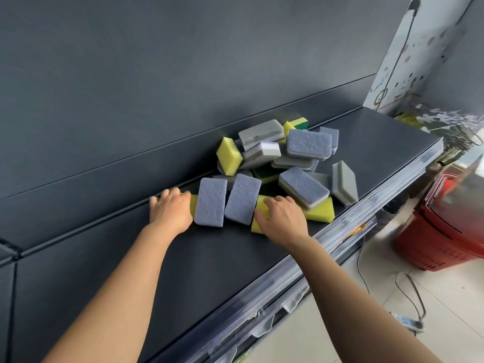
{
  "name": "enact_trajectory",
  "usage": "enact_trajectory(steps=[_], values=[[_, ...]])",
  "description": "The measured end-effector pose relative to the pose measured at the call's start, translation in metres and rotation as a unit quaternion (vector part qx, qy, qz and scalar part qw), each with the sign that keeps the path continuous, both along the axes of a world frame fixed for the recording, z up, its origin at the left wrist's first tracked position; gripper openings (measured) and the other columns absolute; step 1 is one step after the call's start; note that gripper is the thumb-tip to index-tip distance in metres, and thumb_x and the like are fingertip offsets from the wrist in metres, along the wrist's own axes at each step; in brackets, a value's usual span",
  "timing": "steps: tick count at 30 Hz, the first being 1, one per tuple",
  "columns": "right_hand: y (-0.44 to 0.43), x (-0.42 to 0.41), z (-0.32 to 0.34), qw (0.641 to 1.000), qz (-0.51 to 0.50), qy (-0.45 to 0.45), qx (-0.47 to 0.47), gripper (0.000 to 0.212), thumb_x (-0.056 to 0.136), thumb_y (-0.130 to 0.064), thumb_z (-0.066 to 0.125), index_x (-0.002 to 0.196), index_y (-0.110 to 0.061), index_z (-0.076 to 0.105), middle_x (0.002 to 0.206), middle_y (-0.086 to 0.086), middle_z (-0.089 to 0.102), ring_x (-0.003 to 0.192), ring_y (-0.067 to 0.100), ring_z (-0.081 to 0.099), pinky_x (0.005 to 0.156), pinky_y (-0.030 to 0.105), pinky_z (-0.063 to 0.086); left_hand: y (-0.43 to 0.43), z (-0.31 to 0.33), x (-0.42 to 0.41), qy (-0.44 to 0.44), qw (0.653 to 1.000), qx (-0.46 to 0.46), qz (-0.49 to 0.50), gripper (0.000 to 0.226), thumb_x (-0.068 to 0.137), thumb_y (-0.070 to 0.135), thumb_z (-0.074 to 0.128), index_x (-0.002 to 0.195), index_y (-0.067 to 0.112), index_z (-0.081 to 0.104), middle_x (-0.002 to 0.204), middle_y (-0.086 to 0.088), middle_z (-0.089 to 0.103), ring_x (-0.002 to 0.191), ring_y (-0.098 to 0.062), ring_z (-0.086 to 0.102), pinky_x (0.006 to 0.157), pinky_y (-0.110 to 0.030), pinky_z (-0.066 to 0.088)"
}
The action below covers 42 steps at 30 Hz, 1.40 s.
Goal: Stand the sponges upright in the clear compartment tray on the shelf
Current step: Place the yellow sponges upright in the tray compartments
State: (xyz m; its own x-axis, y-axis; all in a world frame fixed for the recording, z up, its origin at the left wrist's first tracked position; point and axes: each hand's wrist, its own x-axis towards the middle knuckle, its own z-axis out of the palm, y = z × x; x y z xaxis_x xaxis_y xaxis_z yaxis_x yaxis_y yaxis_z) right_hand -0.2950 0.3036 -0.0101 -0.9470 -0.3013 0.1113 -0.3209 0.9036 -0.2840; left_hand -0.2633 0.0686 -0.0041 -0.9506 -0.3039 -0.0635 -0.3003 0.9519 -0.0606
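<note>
Left hand [171, 209] spread loose beside two blue sponges [210, 203]. Right hand [281, 217] curls over a yellow sponge [258, 224] on their other side. The blues show their faces to us, long axes pointing up and away, standing or leaning, hard to call. Early days: the pile [282, 153] lies jumbled on the shelf [209, 258], no tray walls visible.

Readable text: none is coming through anywhere.
Wall panel [429, 48]: coloured dots and curling shapes are showing, no legible words.
Shelf strip [356, 229]: an orange tag is sitting behind clear plastic, too blurred to read.
Sponges [309, 144]: no print is showing.
</note>
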Motion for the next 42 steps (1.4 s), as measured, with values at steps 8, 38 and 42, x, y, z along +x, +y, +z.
enact_trajectory(steps=[8,38,42], values=[[-0.009,0.011,0.007,0.992,-0.044,-0.119,0.008,0.063,0.079,-0.048,0.066,0.127,-0.016,0.043,0.133,0.011,0.032,0.118,0.031,0.041,0.090,0.037,0.042,-0.014,0.008,0.025,-0.019,0.999,0.009,0.030,0.029,0.080,0.051,0.054,0.084,0.023,0.061,0.090,0.004,0.048,0.096,-0.021,0.048,0.083,-0.038,0.032],[-0.084,0.111,0.044,0.911,-0.036,0.151,-0.383,0.013,0.090,-0.021,0.060,0.102,-0.017,0.061,0.094,-0.006,0.055,0.068,0.007,0.048,0.063,0.016,0.031,-0.090,0.034,0.170,0.283,0.888,0.318,0.174,0.010,0.078,0.024,0.070,0.083,0.026,0.061,0.088,0.007,0.059,0.085,-0.017,0.054,0.067,-0.030,0.038],[-0.092,0.127,0.054,0.892,0.031,0.090,-0.442,0.009,0.088,-0.023,0.063,0.096,-0.025,0.062,0.081,-0.011,0.056,0.069,0.004,0.051,0.061,0.009,0.037,-0.068,0.045,0.206,0.364,0.808,0.429,0.175,0.013,0.077,0.014,0.072,0.078,0.026,0.066,0.083,0.005,0.065,0.075,-0.013,0.060,0.056,-0.027,0.050]])
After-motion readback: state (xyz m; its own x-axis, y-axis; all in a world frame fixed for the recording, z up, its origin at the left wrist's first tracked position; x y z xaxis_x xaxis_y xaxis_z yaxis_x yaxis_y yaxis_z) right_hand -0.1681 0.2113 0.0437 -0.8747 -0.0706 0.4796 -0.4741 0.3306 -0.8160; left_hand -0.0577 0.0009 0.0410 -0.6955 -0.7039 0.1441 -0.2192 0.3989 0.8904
